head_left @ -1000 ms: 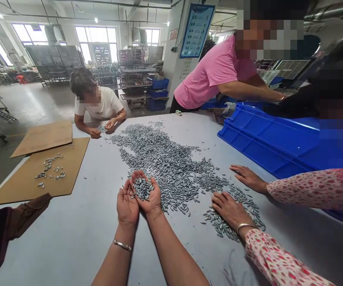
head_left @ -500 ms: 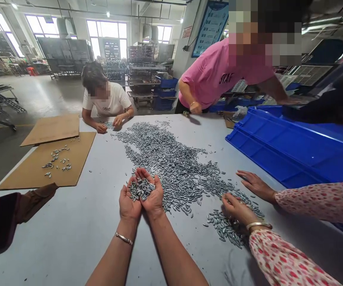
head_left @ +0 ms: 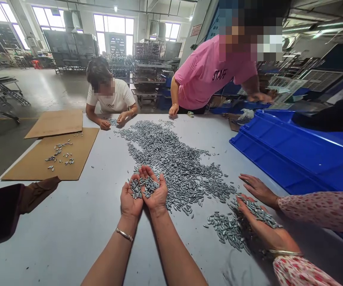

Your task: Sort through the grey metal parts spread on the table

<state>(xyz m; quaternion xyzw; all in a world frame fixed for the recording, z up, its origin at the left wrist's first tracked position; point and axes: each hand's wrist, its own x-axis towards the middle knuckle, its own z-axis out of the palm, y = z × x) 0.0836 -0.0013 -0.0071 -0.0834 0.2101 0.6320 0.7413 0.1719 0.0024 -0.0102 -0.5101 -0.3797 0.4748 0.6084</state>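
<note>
My left hand [head_left: 129,203] and my right hand [head_left: 158,200] are cupped side by side, palms up, over the near end of a big pile. Small grey, spindle-shaped metal pieces [head_left: 143,187] fill the hollow they form. More of the same pieces lie spread in the pile [head_left: 174,163] just beyond my fingers, on the white table [head_left: 70,230]. To the right is a smaller heap [head_left: 226,228] of them. Beside it, a co-worker's palm [head_left: 268,232] faces up with several pieces on it, and that person's other hand [head_left: 259,190] rests on the tabletop.
Cardboard sheets [head_left: 40,167] with scattered pieces lie at the left, near a dark phone [head_left: 1,214]. Blue crates [head_left: 293,155] stand on the right. One person in white [head_left: 114,95] sorts at the far edge; another in pink [head_left: 203,75] leans over the table.
The co-worker at right has turned one hand palm up with pieces on it and moved it right. The person in pink has shifted left, a hand now at the table edge. My hands stay cupped.
</note>
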